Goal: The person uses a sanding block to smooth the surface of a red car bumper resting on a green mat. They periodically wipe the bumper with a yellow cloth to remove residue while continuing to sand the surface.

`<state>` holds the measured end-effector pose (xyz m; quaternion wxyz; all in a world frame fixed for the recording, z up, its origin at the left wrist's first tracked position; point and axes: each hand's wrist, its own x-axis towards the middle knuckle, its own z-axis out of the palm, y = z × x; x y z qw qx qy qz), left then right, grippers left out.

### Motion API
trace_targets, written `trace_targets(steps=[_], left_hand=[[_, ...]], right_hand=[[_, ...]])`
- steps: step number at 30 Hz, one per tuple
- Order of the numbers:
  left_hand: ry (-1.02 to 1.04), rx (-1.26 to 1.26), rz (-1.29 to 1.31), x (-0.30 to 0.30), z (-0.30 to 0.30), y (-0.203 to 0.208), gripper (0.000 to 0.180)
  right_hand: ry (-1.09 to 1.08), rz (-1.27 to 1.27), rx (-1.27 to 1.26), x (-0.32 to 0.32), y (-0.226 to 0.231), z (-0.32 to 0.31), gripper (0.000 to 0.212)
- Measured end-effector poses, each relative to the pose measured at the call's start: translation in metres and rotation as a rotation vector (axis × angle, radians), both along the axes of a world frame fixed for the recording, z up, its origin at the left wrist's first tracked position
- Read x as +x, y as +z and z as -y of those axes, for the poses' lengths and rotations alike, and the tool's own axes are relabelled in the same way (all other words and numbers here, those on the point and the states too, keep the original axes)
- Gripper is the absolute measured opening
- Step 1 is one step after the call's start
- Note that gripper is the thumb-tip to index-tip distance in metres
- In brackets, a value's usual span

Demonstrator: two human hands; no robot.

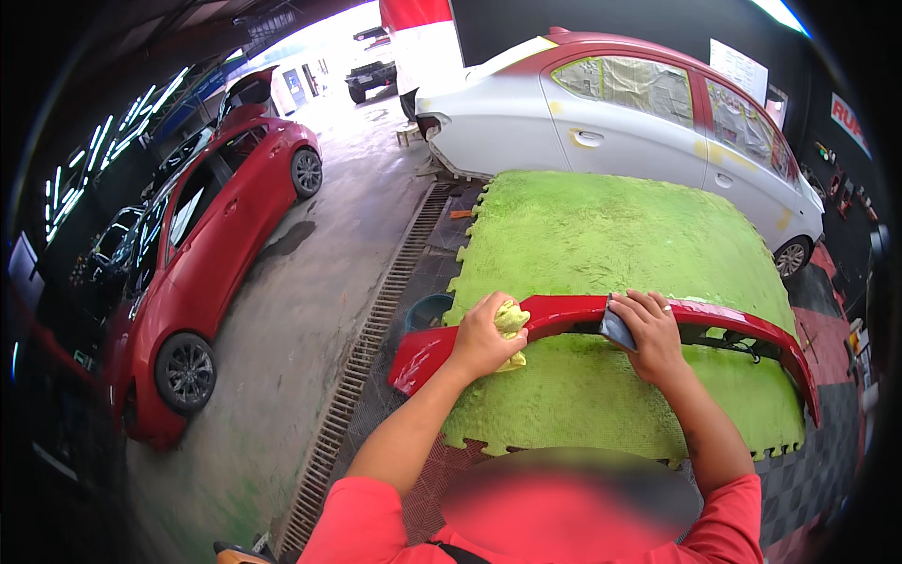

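A long, curved, glossy red car bumper (pixel 566 308) lies across a table topped with green foam mats (pixel 615 235). My left hand (pixel 477 340) is closed around a crumpled yellow-green cloth (pixel 510 320), at the bumper's left part. On the upper edge, right of the middle, my right hand (pixel 650 331) grips a flat blue-grey sanding block (pixel 616 328). Part of the block is hidden under the fingers. Whitish wet-looking streaks show on the bumper to the right of that hand.
Beyond the table stands a white and red car (pixel 639 141) with masked windows. A red car (pixel 225 216) is parked at the left. Beside the table's left edge sits a dark round bucket (pixel 428 311), near a long floor grate (pixel 381 324).
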<state>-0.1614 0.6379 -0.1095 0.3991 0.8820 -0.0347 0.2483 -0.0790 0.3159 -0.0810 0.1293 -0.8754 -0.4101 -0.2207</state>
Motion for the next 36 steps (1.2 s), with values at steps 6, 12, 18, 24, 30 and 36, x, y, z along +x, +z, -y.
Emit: trace_targets(steps=[6, 12, 18, 24, 30, 36], left_hand=[[-0.006, 0.017, 0.006, 0.003, 0.002, -0.002, 0.043], [-0.005, 0.016, 0.006, -0.003, -0.002, -0.001, 0.043], [-0.008, 0.056, 0.021, 0.005, 0.004, 0.0, 0.043], [0.008, 0.035, -0.002, -0.004, -0.001, 0.002, 0.044], [-0.008, 0.025, -0.019, -0.001, 0.006, 0.003, 0.048], [0.006, 0.182, 0.07, -0.002, 0.016, 0.009, 0.054]], right_hand=[[0.057, 0.019, -0.017, -0.001, -0.024, -0.081, 0.047], [0.07, 0.014, -0.043, -0.006, 0.002, -0.028, 0.046], [0.006, 0.041, -0.065, 0.003, -0.032, -0.084, 0.046], [0.124, 0.024, -0.038, 0.002, -0.008, -0.042, 0.048], [0.07, 0.044, 0.003, 0.005, -0.024, -0.042, 0.049], [0.131, -0.066, -0.048, -0.005, -0.021, -0.095, 0.068]])
